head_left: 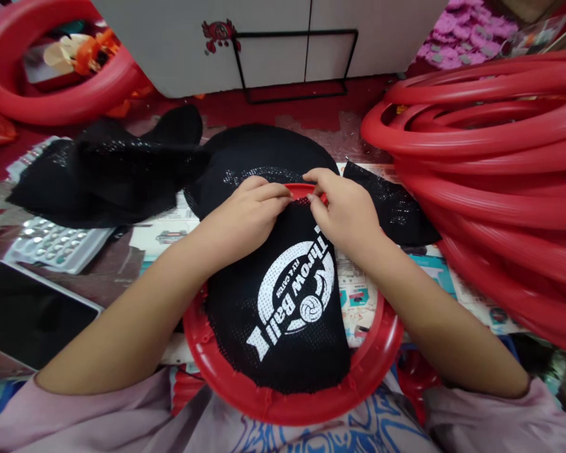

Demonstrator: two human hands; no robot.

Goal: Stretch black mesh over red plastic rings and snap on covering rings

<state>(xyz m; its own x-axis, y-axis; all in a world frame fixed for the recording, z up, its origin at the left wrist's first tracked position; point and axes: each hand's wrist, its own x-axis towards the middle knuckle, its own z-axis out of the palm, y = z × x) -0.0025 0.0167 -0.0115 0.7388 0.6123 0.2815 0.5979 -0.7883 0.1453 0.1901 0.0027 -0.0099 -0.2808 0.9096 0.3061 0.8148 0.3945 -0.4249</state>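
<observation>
A red plastic ring (pixel 264 402) leans between the table edge and my shirt. Black mesh fabric (pixel 236 302) printed with a white "Throw Ball" logo lies across its opening, leaving a gap on the right side. At the ring's far rim, my left hand (pixel 252 211) pinches the mesh edge between thumb and fingers. Just to its right, my right hand (pixel 346 207) is closed with thumb and forefinger on the same mesh edge by the rim. Another black mesh piece (pixel 268 148) lies directly behind both hands.
Many red rings (pixel 476 145) are stacked at right, and another red ring (pixel 51 107) lies at far left. Crumpled black mesh (pixel 122 170), a tray of shiny round pieces (pixel 56 242) and a dark tablet (pixel 33 314) are on the left. A white board (pixel 273 56) stands behind.
</observation>
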